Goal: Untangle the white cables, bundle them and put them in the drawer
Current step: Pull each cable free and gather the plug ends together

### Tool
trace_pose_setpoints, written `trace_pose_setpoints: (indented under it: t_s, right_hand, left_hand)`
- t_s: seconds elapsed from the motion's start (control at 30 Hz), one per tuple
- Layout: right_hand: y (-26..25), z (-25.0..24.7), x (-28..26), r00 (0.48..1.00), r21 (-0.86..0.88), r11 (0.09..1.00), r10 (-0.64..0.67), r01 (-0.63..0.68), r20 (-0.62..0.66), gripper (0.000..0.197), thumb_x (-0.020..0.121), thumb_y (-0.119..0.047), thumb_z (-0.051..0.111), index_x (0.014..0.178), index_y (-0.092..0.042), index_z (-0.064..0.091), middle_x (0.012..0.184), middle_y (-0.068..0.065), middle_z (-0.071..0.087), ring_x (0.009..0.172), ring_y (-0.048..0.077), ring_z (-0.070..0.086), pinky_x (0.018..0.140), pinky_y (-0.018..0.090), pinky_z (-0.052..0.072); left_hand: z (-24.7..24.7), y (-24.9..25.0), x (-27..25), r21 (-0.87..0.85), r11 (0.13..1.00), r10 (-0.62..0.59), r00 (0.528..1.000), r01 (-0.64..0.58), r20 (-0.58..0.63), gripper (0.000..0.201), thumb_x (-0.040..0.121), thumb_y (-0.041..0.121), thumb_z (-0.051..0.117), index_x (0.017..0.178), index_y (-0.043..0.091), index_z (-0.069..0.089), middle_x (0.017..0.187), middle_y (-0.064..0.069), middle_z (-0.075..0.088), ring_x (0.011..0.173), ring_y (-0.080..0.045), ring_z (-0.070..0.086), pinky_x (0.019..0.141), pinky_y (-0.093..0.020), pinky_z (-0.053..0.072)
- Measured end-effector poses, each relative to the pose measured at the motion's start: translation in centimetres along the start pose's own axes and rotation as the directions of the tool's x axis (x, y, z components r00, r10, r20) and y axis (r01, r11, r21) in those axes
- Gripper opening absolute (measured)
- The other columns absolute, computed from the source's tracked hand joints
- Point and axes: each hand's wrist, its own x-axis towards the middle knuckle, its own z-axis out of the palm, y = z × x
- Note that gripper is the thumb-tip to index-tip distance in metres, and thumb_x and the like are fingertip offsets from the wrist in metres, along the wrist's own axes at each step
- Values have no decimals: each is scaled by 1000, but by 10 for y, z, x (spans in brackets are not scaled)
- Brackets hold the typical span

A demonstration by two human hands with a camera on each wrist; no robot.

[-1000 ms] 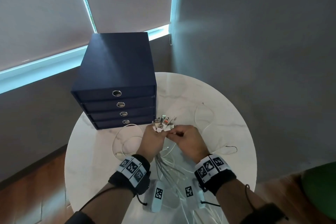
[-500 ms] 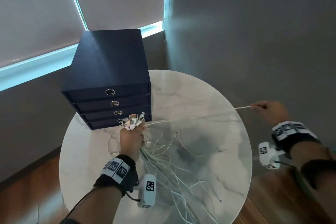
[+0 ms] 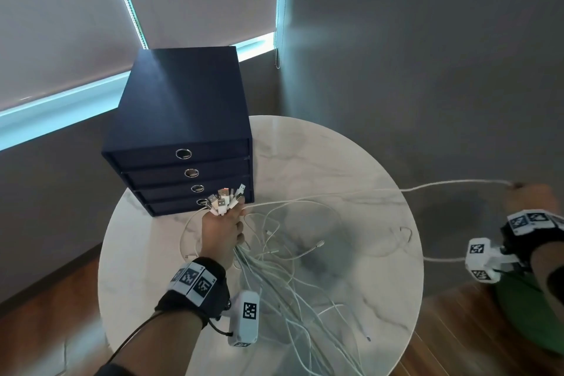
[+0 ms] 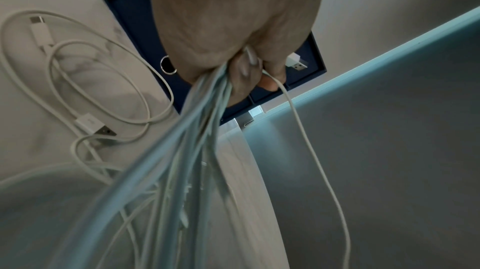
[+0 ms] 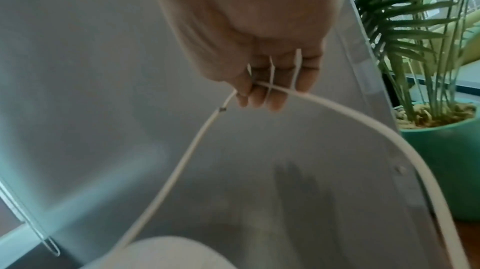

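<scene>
In the head view the left hand grips a bunch of cables just in front of the drawer box on the worktop; the plugs stick up from the fist. The right hand, well right of the box and past the worktop edge, holds one cable.

In the left wrist view the fingers are curled around the cables.

In the right wrist view the fingers are curled around one cable.
</scene>
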Motion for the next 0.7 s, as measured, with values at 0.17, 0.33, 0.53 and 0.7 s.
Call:
trace_pose_setpoints:
  t_s: [0.17,0.33,0.53,0.7]
  right_hand:
    - [32,65,-26,972,-227,974,31,23,233,111,72,-43,79,156,-27,9,163,12,10,147,34,22,115,42,33]
    - [-23,107,-72,978,-208,971,-81,122,193,45,90,-22,56,135,-22,53,143,16,44,131,41,43,106,50,42]
    - [-108,165,-132,717,120,824,-544,553,436,29,95,-14,54,122,-7,62,125,17,57,117,33,55,100,34,40]
    - [-117,195,-163,816,-146,930,-213,338,537,40,91,-18,57,127,-2,52,133,20,53,120,35,55,98,36,46]
  left_hand:
    - [-4,-2,2,41,999,0,999,-2,53,29,93,19,70,65,20,60,64,-3,46,42,-10,27,42,-21,20]
    - [-2,-3,-1,64,998,1,992,-9,125,42,94,19,69,52,27,68,71,-5,40,44,-11,25,44,-21,20]
    - [4,-1,-6,105,994,-18,981,-2,193,29,93,18,70,67,16,57,58,0,41,41,-9,26,45,-22,18]
    - [-4,-1,-8,135,991,-13,989,-8,150,32,91,18,72,61,19,62,63,-5,43,44,-11,28,46,-23,19]
